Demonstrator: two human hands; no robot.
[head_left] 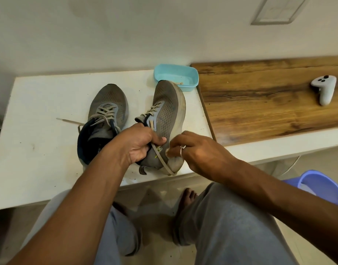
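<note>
Your left hand [140, 144] curls tight round the tilted shoe [164, 115] at its collar | your right hand [197, 150] pinches a white cloth [168, 152] against the shoe's side, just beside that grip.

Single wide-angle cam on my head, facing fwd & steeply down, close above the white surface [40, 134], my left hand [139, 144] & right hand [199, 150] mid-frame, wall [107, 35] up top, my legs [231, 226] at bottom.
</note>
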